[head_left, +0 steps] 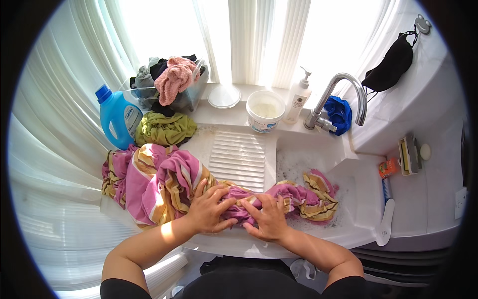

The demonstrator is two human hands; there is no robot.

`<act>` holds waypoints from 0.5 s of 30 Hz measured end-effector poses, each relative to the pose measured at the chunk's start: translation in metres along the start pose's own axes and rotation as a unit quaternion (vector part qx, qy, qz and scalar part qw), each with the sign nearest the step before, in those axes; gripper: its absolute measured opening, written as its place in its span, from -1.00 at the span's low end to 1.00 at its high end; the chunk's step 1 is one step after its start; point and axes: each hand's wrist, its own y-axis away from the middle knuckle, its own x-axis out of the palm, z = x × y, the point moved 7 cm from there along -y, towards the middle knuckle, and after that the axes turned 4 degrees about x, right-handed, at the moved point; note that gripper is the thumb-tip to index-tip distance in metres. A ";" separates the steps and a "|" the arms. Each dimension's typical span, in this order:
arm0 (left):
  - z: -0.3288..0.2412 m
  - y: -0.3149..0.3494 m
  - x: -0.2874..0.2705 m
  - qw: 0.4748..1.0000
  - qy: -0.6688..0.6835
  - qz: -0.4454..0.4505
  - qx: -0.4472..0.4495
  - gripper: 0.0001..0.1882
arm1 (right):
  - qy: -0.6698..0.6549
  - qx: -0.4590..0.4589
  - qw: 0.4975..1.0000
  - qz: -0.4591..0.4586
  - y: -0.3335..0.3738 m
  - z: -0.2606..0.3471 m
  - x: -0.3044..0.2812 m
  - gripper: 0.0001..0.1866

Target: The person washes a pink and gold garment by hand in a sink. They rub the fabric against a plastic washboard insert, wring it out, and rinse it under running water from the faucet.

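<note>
A wet pink and yellow striped cloth [144, 184] stretches from the left end of the counter, across the lower end of the ribbed washboard [237, 158], and into the basin. My left hand [210, 209] lies over its bunched middle, fingers curled onto the fabric. Close beside it, my right hand [269, 218] grips the same roll of cloth, with thumb and fingers around it. Both hands hide part of the cloth under them. Its right end rests in suds inside the sink basin [294, 152].
A blue detergent bottle [118, 117], green cloth [166, 128] and clear bin [196, 92] of clothes stand at the back left. Behind the sink are a white tub [265, 112], pump bottle [298, 97] and faucet [362, 102]. A brush [386, 219] lies at right.
</note>
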 end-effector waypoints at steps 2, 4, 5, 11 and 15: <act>-0.011 0.012 0.012 0.998 -0.015 -0.055 0.021 -0.59 | 0.058 -0.060 0.992 -0.098 0.011 0.019 0.003 -0.37; 0.046 -0.043 0.022 0.997 0.012 -0.006 -0.082 -0.69 | 0.015 0.026 0.999 -0.046 -0.065 -0.022 0.036 -0.56; 0.067 -0.064 0.041 0.987 0.037 0.026 -0.155 -0.71 | 0.005 0.068 0.996 -0.054 -0.086 -0.046 0.043 -0.64; 0.123 -0.121 0.059 0.974 -0.119 -0.069 -0.182 -0.50 | 0.173 0.263 0.939 -0.137 -0.127 -0.088 0.048 -0.53; 0.046 -0.078 0.031 0.968 0.067 0.202 -0.132 -0.37 | -0.075 0.140 0.987 0.033 -0.067 -0.052 0.009 -0.30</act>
